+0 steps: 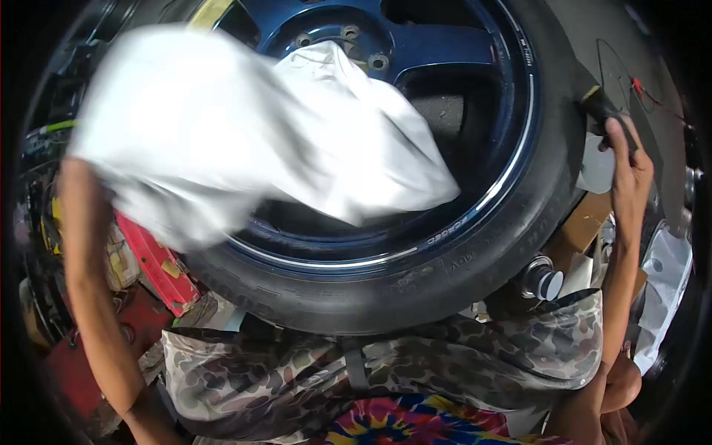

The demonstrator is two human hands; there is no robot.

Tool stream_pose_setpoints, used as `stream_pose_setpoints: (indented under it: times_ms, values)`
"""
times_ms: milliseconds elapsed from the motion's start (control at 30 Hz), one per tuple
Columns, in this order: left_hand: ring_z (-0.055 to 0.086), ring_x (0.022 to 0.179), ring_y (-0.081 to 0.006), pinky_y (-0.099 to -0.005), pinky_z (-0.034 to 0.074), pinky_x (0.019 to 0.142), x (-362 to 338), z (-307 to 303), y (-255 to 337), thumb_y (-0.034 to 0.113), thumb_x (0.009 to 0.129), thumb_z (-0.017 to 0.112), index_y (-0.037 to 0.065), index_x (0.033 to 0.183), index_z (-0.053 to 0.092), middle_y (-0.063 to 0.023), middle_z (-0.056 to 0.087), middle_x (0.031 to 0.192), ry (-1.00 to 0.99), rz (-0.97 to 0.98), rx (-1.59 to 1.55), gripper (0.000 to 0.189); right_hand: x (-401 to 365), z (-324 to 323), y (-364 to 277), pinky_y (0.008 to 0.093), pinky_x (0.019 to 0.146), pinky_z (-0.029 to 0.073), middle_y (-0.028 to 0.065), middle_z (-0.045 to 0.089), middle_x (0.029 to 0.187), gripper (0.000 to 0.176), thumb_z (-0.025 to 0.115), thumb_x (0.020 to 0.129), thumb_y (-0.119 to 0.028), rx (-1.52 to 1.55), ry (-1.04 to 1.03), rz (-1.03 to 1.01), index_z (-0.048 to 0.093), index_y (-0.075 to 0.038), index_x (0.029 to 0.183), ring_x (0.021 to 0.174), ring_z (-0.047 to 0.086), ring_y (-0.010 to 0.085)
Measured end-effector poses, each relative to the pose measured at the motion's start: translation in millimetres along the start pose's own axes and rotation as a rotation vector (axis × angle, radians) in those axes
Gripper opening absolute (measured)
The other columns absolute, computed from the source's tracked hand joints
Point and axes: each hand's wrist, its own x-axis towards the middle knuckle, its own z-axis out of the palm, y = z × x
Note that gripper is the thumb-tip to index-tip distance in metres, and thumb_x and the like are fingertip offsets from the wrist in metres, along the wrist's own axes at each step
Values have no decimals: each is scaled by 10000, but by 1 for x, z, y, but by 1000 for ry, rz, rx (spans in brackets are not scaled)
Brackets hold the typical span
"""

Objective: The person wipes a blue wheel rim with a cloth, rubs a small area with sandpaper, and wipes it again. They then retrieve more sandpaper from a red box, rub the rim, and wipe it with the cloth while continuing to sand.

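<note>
A large black tyre [348, 300] on a blue wheel rim [445, 46] lies flat in front of me, above my lap. Over its left and middle part spreads a white cloth [222, 119], blurred by motion. My left arm reaches up to the cloth's left edge, and the cloth hides my left hand. At the tyre's right side, my right hand [629, 159] is closed round a small black object [599, 106] with a yellowish edge, held close to the tyre's outer wall.
A red metal piece [159, 267] lies at the lower left of the tyre. On the right are a silver can with a pale lid [550, 285], a cardboard box [586, 221], a translucent container [595, 165], crumpled white plastic [662, 274] and a thin wire with a red part [638, 87].
</note>
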Motion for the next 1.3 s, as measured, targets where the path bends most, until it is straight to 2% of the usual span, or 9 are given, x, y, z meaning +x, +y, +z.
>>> stream_pose_setpoints:
  times_ms: [67, 300, 367, 500, 633, 900, 1033, 1067, 1300]
  values:
    - [677, 1177, -253, -402, 521, 1053, 53, -74, -41, 299, 1170, 470, 23, 1372, 639, -85, 688, 1329, 139, -82, -1020, 382, 5, -11, 8, 248, 843, 482, 37, 746, 962, 339, 700, 1096, -258, 31, 58, -2, 769, 28, 1266, 895, 625, 92]
    - [675, 1222, -230, -388, 521, 1065, -4, -16, 61, 383, 1161, 514, 30, 1407, 628, -79, 711, 1318, 439, -52, -1160, 445, 14, -19, 18, 288, 894, 509, 131, 805, 1032, 427, 673, 1095, -386, 372, 31, 134, 792, 8, 1210, 912, 658, 114]
    - [350, 1597, -233, -423, 298, 1305, -27, 40, 120, 362, 1160, 499, 46, 1633, 454, -131, 398, 1714, 224, -301, -1115, 571, 8, -9, -11, 283, 834, 501, 90, 792, 966, 462, 670, 1094, -413, 134, -50, 198, 783, 20, 1210, 853, 633, 115]
    - [749, 1013, -258, -416, 584, 949, -110, 122, 188, 252, 932, 863, 40, 1134, 763, -88, 788, 1092, -679, 365, -636, 309, -5, 24, -82, 294, 913, 507, 78, 737, 1159, 310, 655, 1096, -246, -40, -336, -159, 778, 26, 1183, 1013, 658, 151]
    - [245, 1653, -349, -528, 291, 1343, -140, 239, 191, 206, 947, 771, 214, 1552, 593, -123, 346, 1757, -395, 1210, 48, 631, -2, 40, -115, 328, 943, 522, 126, 738, 1155, 241, 663, 1063, -115, -66, -374, -470, 775, 70, 1170, 1050, 693, 225]
    - [347, 1611, -395, -493, 270, 1323, -113, 256, 191, 263, 1078, 629, 34, 1625, 476, -237, 402, 1708, -322, 653, -287, 612, -11, 64, -99, 321, 881, 521, 115, 725, 1097, 252, 678, 1070, -155, -32, -450, -393, 774, 67, 1143, 973, 678, 200]
    - [467, 1539, -361, -483, 367, 1290, -128, 251, 176, 175, 1059, 655, -81, 1488, 550, -255, 507, 1622, -221, 1084, -213, 510, -15, 47, -88, 306, 856, 504, 89, 717, 1073, 292, 666, 1085, -199, -17, -408, -336, 751, 77, 1130, 928, 656, 186]
    - [536, 1488, -350, -478, 409, 1266, -116, 258, 177, 135, 1069, 629, -88, 1467, 570, -273, 569, 1563, -517, 567, -746, 461, -14, 42, -89, 289, 861, 489, 85, 710, 1059, 308, 652, 1096, -212, 7, -423, -296, 735, 84, 1115, 932, 644, 174]
    - [575, 1336, -331, -498, 434, 1208, -138, 252, 214, 226, 1029, 680, 21, 1279, 725, -151, 660, 1358, -138, 1276, -199, 326, -7, 34, -82, 285, 858, 475, 69, 676, 1001, 324, 643, 1108, -222, 5, -362, -261, 686, 86, 1016, 918, 609, 151]
